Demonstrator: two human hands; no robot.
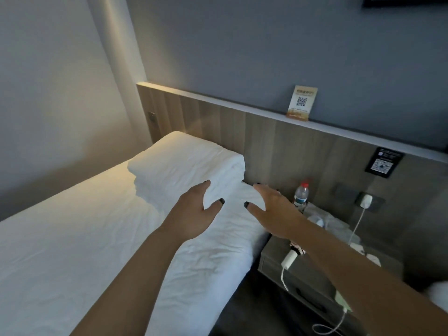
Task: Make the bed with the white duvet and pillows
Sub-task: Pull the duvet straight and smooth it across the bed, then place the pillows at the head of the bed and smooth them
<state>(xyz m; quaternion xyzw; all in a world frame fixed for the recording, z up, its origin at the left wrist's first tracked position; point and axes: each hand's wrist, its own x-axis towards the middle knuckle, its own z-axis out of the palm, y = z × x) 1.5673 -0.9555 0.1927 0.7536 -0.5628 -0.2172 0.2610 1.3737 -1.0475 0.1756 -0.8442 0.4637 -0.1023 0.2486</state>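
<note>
- Broadly, your bed (72, 251) already looked close to made: the white duvet (101, 238) lay spread over the mattress right up to the near edge, flat apart from shallow creases toward the side by the nightstand (312, 287).
- At the head end, the pillows (184, 163) sat stacked against the wooden headboard (278, 146); I judged two from the layered edge, though you could not count them cleanly in that light.
- What seemed left to you was finishing work: squaring the stack, smoothing the creased strip of duvet by the near edge, and perhaps straightening the corner beside the headboard.
- Your left hand (194, 212) hovered at the near end of the pillows, fingers spread and relaxed, thumb held apart, gripping nothing; whether the fingertips touched the pillow I cannot tell.
- Your right hand (274, 212) was likewise splayed wide above the duvet's corner, close to the headboard, holding nothing.
- On the nightstand stood a water bottle (301, 194), with a charger cable (286, 267) trailing over its front, both apart from the bedding.
</note>
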